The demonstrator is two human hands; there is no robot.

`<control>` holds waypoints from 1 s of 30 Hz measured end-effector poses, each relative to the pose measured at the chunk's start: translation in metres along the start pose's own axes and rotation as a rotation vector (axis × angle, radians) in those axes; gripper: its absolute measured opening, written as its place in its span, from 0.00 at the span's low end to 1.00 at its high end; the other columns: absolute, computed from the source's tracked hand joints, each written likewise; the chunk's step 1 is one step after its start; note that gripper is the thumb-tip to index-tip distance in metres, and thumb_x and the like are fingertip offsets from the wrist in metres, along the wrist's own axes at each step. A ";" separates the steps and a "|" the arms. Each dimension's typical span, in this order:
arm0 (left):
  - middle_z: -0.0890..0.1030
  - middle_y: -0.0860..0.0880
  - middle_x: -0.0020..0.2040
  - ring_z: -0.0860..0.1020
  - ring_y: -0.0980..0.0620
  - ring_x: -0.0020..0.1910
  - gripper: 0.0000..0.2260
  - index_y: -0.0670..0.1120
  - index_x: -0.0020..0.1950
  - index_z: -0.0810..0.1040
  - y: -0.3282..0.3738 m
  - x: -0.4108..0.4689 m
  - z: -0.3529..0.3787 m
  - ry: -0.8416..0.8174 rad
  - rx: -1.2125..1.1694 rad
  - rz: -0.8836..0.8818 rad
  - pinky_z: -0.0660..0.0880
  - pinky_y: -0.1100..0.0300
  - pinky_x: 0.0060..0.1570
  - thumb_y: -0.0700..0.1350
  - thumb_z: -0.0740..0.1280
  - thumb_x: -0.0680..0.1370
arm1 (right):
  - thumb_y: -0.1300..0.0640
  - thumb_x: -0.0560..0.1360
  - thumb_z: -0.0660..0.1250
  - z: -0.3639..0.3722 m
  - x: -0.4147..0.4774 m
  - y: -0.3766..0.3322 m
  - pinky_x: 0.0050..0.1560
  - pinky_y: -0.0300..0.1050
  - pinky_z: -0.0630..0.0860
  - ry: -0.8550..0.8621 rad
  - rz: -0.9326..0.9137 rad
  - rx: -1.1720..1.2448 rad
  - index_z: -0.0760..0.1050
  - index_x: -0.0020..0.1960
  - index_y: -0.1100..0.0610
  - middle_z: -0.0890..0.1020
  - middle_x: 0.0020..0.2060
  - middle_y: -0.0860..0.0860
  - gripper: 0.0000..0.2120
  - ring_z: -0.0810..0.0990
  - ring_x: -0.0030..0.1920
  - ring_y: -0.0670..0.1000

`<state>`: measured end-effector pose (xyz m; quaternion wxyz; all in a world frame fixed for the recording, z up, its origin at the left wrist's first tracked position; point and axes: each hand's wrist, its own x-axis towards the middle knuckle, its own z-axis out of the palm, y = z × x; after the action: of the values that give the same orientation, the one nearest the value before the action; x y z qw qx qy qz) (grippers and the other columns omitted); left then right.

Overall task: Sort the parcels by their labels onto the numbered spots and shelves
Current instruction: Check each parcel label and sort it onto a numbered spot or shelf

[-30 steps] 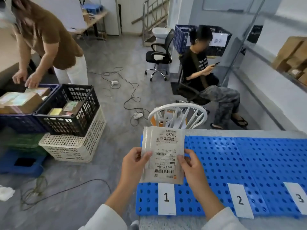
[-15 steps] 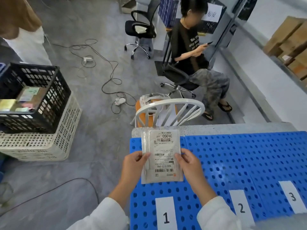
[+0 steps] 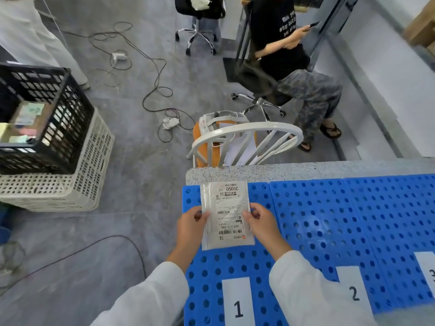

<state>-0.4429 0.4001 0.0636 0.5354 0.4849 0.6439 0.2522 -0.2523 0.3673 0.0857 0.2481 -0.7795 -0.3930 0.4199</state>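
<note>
At the bottom of the frame, two white sleeves are reaching forward over a blue perforated mat point(image 3: 329, 220) that is covering the bench point(image 3: 306, 169). White cards marked 1 point(image 3: 238, 307) and 2 point(image 3: 352, 291) are lying on the mat's near edge, with a third card point(image 3: 429, 271) partly cut off at the lower right. Just beyond card 1, the left hand point(image 3: 190, 228) and the right hand point(image 3: 261, 223) are pinching the side edges of a flat white parcel point(image 3: 226, 214), thumbs on top and fingers curled underneath. The parcel is sitting low over the mat's left end, label up, with "05010" printed at its far end; whether it is touching the mat cannot be told. Past the bench edge, in the centre of the frame, a white chair back point(image 3: 247, 135) is showing. At the left, a black crate point(image 3: 47, 118) holding parcels is resting on a white crate point(image 3: 70, 184). At the upper right, a seated person point(image 3: 294, 55) is holding a phone, and cables point(image 3: 150, 78) are trailing across the grey floor.
</note>
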 end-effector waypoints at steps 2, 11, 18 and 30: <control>0.81 0.49 0.38 0.79 0.49 0.39 0.08 0.43 0.42 0.80 -0.007 0.003 0.003 0.003 0.051 0.021 0.78 0.56 0.41 0.44 0.66 0.79 | 0.56 0.79 0.64 0.004 0.004 0.006 0.39 0.37 0.73 0.006 0.000 -0.002 0.75 0.51 0.50 0.77 0.41 0.53 0.02 0.77 0.41 0.50; 0.73 0.50 0.51 0.73 0.59 0.45 0.05 0.46 0.52 0.79 -0.009 0.005 0.016 0.065 0.081 0.014 0.71 0.72 0.43 0.43 0.64 0.81 | 0.55 0.78 0.66 0.022 0.012 0.019 0.51 0.42 0.73 0.074 0.064 -0.016 0.78 0.58 0.51 0.74 0.51 0.51 0.09 0.76 0.48 0.47; 0.68 0.54 0.58 0.70 0.56 0.56 0.16 0.46 0.68 0.70 0.014 -0.001 0.005 0.063 0.192 0.091 0.68 0.63 0.56 0.42 0.64 0.80 | 0.49 0.81 0.59 0.010 0.005 0.008 0.60 0.49 0.73 0.119 0.104 -0.064 0.61 0.75 0.54 0.66 0.68 0.54 0.24 0.73 0.63 0.52; 0.68 0.50 0.71 0.68 0.48 0.69 0.20 0.45 0.73 0.64 0.153 -0.036 0.027 -0.147 0.736 0.707 0.68 0.53 0.67 0.45 0.61 0.81 | 0.45 0.82 0.54 -0.118 -0.067 -0.027 0.66 0.48 0.69 0.255 -0.164 -0.322 0.65 0.72 0.55 0.68 0.70 0.49 0.23 0.69 0.69 0.51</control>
<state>-0.3653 0.4245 0.2006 0.2550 0.8457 0.4474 0.1396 -0.1856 0.3208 0.1975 0.2016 -0.8214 -0.4824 0.2281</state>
